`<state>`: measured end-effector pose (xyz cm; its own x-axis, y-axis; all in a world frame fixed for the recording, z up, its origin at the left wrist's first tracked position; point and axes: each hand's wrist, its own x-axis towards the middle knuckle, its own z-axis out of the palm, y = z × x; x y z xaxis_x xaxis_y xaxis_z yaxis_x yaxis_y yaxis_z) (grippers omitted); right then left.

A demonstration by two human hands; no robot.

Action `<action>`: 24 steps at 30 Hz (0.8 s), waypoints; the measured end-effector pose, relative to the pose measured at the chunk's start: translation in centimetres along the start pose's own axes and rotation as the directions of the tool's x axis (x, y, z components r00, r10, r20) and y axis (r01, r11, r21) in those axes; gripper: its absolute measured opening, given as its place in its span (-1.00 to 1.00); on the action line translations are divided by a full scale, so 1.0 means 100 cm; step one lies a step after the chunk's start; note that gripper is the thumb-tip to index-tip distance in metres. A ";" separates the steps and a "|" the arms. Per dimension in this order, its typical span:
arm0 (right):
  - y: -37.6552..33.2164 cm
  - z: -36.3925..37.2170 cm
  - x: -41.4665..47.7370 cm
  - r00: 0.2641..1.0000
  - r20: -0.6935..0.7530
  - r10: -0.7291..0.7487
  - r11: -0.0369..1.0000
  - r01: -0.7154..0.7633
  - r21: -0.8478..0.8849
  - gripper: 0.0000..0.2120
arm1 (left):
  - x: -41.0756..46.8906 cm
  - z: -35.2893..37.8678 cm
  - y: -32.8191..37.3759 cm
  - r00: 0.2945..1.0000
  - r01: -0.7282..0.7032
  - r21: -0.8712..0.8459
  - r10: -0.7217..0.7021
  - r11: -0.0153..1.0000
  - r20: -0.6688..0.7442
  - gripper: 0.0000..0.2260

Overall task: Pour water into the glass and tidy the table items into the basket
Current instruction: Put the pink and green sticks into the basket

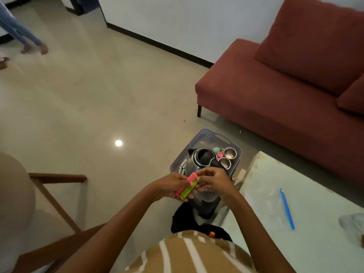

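Head view | left grip (169, 187) curled round pink clip (189, 182) and green clip (188, 191) | right grip (214, 182) pinches their ends, seemingly

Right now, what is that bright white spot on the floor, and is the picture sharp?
Head view: the spot is lamp glare on the glossy floor; light is dim and even, shadows soft; the wide lens tilts the sofa at the edge; the clips held by left hand and right hand look slightly soft, as does the basket.

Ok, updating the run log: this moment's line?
left hand, right hand: hold pink and green clips | basket: kettle, cups | table: blue clip
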<state>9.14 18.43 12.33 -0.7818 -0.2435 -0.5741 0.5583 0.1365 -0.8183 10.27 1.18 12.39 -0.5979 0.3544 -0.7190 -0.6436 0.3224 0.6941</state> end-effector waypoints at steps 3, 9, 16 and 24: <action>-0.022 0.000 0.036 0.999 -0.038 -0.005 0.999 0.007 0.043 -0.82 | 0.023 -0.027 0.031 1.000 0.019 0.005 -0.019 1.000 -0.014 -0.83; -0.051 -0.013 0.093 0.989 -0.144 0.010 0.991 0.010 0.135 -0.79 | 0.071 -0.070 0.075 0.998 0.030 0.066 -0.025 0.997 -0.065 -0.82; -0.066 -0.039 0.139 0.968 -0.250 0.025 0.974 0.033 0.226 -0.82 | 0.103 -0.110 0.100 0.988 0.039 -0.050 -0.046 0.998 -0.145 -0.85; -0.069 -0.048 0.188 0.932 -0.356 0.067 0.974 0.016 0.225 -0.79 | 0.128 -0.128 0.111 0.966 0.031 -0.208 -0.083 0.978 -0.245 -0.85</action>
<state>-10.79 17.52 7.07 -0.7900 0.1243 -0.6004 0.5941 -0.0872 -0.7997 -10.68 -1.93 10.43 -0.6414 0.1001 -0.7606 -0.7471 0.1436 0.6490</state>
